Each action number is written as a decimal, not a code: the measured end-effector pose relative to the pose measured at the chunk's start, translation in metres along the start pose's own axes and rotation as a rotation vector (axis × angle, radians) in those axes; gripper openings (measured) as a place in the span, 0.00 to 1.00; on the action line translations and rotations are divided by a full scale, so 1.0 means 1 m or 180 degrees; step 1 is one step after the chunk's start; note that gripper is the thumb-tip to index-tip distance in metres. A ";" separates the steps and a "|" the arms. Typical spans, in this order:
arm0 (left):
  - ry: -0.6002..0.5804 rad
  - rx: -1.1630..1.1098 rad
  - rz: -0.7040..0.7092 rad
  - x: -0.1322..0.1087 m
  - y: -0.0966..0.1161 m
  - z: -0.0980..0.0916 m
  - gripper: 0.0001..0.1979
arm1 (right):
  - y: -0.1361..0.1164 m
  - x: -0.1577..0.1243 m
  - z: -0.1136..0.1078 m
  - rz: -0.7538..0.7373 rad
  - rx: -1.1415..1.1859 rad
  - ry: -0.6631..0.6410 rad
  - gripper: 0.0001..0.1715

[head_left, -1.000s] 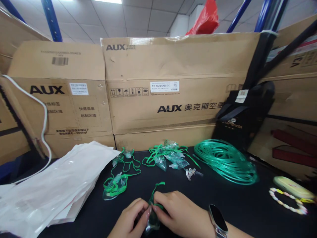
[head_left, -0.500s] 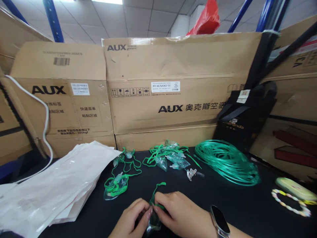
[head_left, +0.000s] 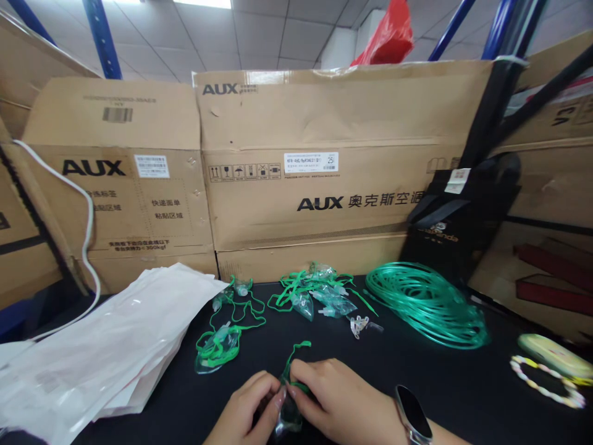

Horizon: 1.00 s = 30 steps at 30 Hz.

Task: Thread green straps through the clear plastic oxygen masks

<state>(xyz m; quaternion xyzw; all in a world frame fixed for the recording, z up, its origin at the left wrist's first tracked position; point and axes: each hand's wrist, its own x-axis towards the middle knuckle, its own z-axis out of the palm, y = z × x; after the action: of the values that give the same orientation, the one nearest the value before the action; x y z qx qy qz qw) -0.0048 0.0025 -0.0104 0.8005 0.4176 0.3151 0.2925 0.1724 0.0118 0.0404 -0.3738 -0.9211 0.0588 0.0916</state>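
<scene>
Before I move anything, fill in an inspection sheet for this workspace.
Surface: black tabletop, items spread across it.
Job's things: clear mask with green strap, in hand; loose masks and coiled green tubing beyond.
Clutter: white packaging at left; beaded bracelet and pale case at right.
Grip: left hand and right hand both pinch that mask or its strap.
Cables: white cable curving down at left.
Surroundings: cardboard boxes behind; black bag at right; blue posts.

Front strap [head_left: 302,344] is bright green, mask [head_left: 288,415] on it see-through; tubing coil [head_left: 419,303] is a glassy teal-green; tabletop [head_left: 417,368] plain black; big box [head_left: 333,228] brown with black lettering; bead bracelet [head_left: 544,395] mixed pastels, kinda candy-coloured
</scene>
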 end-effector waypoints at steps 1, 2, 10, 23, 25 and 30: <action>-0.0008 0.0000 0.0008 0.000 0.000 0.000 0.11 | 0.000 0.000 0.000 -0.0006 0.0001 0.0007 0.04; -0.0020 0.0001 0.0018 0.000 0.000 0.000 0.11 | 0.001 0.000 0.001 -0.0013 0.0004 0.0013 0.04; -0.0083 -0.0014 -0.0057 -0.001 -0.001 0.000 0.12 | 0.000 -0.001 0.000 -0.0001 0.0003 0.0042 0.05; -0.0119 -0.0058 -0.0096 0.000 0.002 -0.001 0.12 | -0.001 -0.001 -0.001 -0.0008 0.0012 0.0027 0.05; -0.0130 -0.0049 -0.0099 -0.001 0.002 -0.001 0.12 | -0.001 -0.001 0.000 -0.0004 -0.0001 0.0024 0.05; -0.0097 -0.0018 -0.0093 -0.001 0.002 -0.001 0.11 | -0.002 -0.001 -0.001 0.0019 -0.0003 0.0009 0.05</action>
<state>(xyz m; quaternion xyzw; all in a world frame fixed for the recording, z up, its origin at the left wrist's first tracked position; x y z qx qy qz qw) -0.0047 0.0012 -0.0084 0.7982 0.4239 0.2998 0.3056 0.1720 0.0104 0.0419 -0.3767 -0.9199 0.0581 0.0926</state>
